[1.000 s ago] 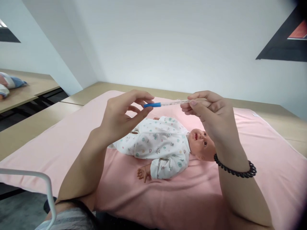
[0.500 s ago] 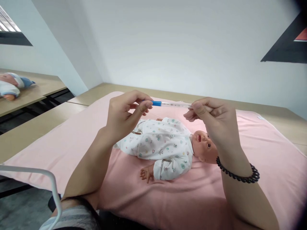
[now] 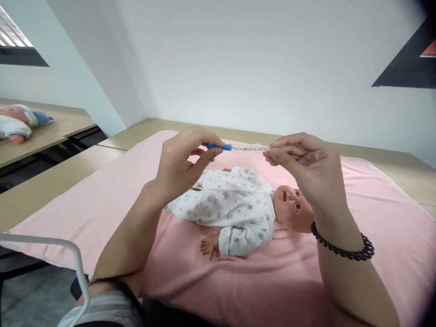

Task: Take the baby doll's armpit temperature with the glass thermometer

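A glass thermometer [image 3: 250, 148] with a blue end is held level between my two hands, above a baby doll. My left hand [image 3: 190, 156] pinches the blue end between thumb and fingers. At the clear end, the thumb and fingers of my right hand [image 3: 303, 159] close on the tip; a black coiled band [image 3: 342, 247] circles that wrist. Below lies the baby doll [image 3: 235, 200] on its back in a white printed suit, head to the right. My right wrist partly hides its head. A pink blanket [image 3: 190, 281] is spread under the doll.
The blanket covers most of a wooden table [image 3: 391, 159] set against a white wall [image 3: 238, 68]. Another doll [image 3: 20, 120] lies on a separate table [image 3: 68, 120] at the far left. A white curved metal bar [image 3: 76, 259] stands at the lower left.
Both hands have shifted slightly to the right in view with the thermometer. More of the blue end shows at my left fingers, and my right fingers have changed their pose at the tip.
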Demonstrator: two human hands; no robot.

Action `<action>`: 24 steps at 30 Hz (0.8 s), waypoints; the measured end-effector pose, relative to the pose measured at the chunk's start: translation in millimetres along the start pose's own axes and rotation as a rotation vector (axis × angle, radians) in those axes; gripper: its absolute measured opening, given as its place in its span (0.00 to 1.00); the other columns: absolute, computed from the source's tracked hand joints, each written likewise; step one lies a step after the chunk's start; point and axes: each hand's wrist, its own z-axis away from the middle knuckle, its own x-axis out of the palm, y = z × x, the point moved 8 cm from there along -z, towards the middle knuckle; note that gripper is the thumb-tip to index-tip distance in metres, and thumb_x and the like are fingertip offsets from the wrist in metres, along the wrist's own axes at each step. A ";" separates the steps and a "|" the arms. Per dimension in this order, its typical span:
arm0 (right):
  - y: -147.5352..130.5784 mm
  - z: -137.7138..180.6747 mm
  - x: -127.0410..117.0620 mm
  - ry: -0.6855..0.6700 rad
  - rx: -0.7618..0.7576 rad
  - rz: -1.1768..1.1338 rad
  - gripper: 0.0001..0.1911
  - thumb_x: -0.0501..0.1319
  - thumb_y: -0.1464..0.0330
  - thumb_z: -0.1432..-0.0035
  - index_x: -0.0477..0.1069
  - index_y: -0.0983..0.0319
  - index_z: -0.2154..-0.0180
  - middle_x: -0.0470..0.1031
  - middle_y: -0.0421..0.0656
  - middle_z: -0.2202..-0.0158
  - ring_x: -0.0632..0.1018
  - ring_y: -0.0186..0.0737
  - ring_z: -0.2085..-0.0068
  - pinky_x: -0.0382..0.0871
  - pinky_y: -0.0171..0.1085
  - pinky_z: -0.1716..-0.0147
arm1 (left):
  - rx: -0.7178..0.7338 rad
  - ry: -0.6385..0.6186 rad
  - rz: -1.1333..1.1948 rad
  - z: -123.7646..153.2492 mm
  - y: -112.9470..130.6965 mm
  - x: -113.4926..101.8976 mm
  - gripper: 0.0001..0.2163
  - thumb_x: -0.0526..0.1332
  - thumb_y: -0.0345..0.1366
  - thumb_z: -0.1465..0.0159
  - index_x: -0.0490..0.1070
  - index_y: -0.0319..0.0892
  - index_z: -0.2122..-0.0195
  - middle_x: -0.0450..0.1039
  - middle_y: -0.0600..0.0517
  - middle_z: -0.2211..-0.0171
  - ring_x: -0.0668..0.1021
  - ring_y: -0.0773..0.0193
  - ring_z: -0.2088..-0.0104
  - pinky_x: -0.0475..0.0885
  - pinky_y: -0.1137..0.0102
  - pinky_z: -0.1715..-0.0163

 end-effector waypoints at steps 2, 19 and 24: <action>-4.1 -0.9 -3.1 -0.023 0.005 0.032 0.06 0.71 0.66 0.43 0.79 0.58 0.63 0.82 0.40 0.67 0.83 0.40 0.63 0.81 0.41 0.60 | 0.014 -0.026 -0.007 0.1 5.7 1.2 0.08 0.63 0.43 0.32 0.76 0.44 0.59 0.78 0.49 0.61 0.80 0.62 0.59 0.83 0.68 0.66; 234.0 -6.7 -138.7 -0.270 0.561 0.387 0.14 0.73 0.64 0.57 0.79 0.66 0.68 0.82 0.48 0.69 0.81 0.41 0.65 0.75 0.38 0.64 | -0.004 -0.642 0.005 44.3 -14.1 134.4 0.11 0.58 0.39 0.30 0.72 0.42 0.51 0.77 0.47 0.54 0.78 0.56 0.53 0.75 0.61 0.51; 241.2 -6.0 -133.2 -0.310 0.600 0.570 0.11 0.71 0.64 0.59 0.80 0.65 0.72 0.80 0.44 0.74 0.77 0.40 0.72 0.70 0.38 0.70 | 0.009 -0.659 0.053 71.3 -29.6 181.3 0.17 0.58 0.40 0.30 0.69 0.40 0.43 0.73 0.43 0.44 0.73 0.52 0.43 0.66 0.58 0.40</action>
